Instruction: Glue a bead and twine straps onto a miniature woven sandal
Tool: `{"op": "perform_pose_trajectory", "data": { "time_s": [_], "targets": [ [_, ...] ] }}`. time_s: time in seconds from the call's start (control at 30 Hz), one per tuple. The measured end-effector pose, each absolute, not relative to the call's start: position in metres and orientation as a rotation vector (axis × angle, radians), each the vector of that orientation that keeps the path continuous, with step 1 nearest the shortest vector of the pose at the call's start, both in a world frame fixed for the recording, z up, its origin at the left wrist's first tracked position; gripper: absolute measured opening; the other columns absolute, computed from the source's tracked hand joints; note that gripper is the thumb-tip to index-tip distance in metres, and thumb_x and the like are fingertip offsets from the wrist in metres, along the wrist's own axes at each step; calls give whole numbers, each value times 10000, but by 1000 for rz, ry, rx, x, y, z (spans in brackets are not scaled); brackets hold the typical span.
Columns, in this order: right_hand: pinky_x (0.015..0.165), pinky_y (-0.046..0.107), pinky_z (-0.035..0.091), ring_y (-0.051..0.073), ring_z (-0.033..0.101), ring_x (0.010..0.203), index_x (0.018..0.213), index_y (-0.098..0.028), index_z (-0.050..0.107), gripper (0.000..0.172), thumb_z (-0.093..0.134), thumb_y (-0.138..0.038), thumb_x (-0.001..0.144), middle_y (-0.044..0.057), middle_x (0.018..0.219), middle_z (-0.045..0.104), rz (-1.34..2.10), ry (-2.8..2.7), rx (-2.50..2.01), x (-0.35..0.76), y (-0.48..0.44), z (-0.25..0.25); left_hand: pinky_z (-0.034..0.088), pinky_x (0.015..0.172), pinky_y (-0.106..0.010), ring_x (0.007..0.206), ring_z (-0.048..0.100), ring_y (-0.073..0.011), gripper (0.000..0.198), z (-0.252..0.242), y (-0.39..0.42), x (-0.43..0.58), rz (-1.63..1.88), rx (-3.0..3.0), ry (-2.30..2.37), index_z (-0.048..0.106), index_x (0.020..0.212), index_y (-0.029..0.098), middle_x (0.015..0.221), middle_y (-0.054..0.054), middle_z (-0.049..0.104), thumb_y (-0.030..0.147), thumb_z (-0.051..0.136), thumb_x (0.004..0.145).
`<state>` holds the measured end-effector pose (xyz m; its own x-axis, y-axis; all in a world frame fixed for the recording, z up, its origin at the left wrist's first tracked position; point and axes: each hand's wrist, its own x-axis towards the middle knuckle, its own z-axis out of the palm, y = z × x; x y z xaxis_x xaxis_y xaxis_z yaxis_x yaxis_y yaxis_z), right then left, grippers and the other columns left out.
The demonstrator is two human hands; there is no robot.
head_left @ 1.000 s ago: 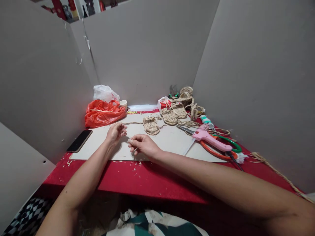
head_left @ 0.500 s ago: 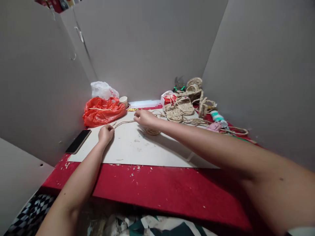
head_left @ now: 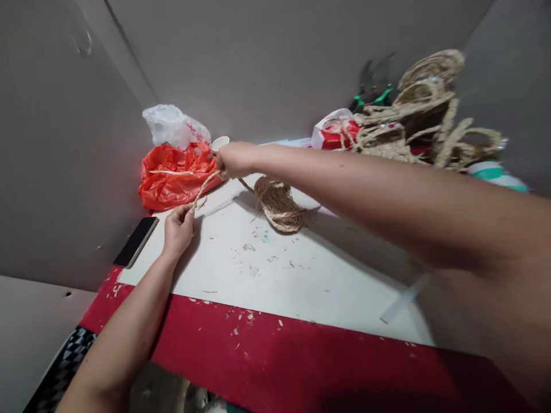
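Observation:
A thin straw-coloured braided cord (head_left: pixel 205 184) runs between my two hands. Its end is pinched in the fingers of my left hand (head_left: pixel 178 228), low over the white board (head_left: pixel 241 287). Higher and to the right, my right hand (head_left: pixel 235 160) is closed around the cord in front of a white cup (head_left: pixel 220 143). From there the cord leads down to a woven straw piece (head_left: pixel 279 207), shaped like a small sole, lying on the board below my right forearm. The fingertips of my right hand are partly hidden.
An orange plastic bag (head_left: pixel 172 186) and a white bag (head_left: pixel 174 127) lie at the back left, with a phone (head_left: pixel 136 242) nearer. Woven straw pieces (head_left: pixel 430 97) pile up at the back right beside green-handled scissors (head_left: pixel 372 100). Scraps dot the red cloth (head_left: pixel 224 350).
The view has turned and moved closer. My right hand has shifted left and up with the cord, beside the cup. More of the woven piece shows under my forearm.

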<state>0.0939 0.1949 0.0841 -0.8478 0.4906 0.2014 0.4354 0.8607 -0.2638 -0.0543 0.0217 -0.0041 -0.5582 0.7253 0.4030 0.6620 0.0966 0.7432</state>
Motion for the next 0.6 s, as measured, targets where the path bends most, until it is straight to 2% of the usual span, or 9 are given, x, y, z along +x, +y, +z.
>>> {"op": "perform_pose_trajectory", "data": {
  "time_s": [0.03,0.1,0.33,0.53,0.6],
  "targets": [
    [710,282,448,193,644,775,710,-104,699,33,675,-123,723,75,726,698,228,-2745,-618,92,198,89,332,470,-214,455,422,-95,177,-5,22,-52,1485,1413,2214,658,860,168,551,39,511,313,565,821],
    [692,269,430,167,632,766,817,-77,716,149,625,-194,796,80,760,697,193,-2710,-531,86,201,95,318,448,-204,436,412,-84,130,-8,24,-47,1510,1382,2063,637,820,173,528,49,491,289,579,821],
    [779,327,416,237,646,936,918,-83,716,242,508,-166,828,86,883,684,95,-2575,-518,73,183,95,419,511,-186,498,520,-70,96,-13,25,-36,1547,1364,1800,553,727,172,600,32,555,175,635,778],
    [727,272,427,157,620,829,993,-77,713,249,558,-173,824,97,895,692,185,-2488,-525,77,168,111,447,470,-184,463,547,-71,116,-11,21,-35,1628,1262,1738,506,774,175,650,3,661,219,611,794],
    [715,274,451,159,627,789,943,-64,715,211,605,-179,805,79,839,681,266,-2490,-593,78,160,117,443,460,-179,460,553,-70,127,-9,20,-35,1659,1256,1748,497,785,178,677,-4,684,245,605,799]
  ]
}}
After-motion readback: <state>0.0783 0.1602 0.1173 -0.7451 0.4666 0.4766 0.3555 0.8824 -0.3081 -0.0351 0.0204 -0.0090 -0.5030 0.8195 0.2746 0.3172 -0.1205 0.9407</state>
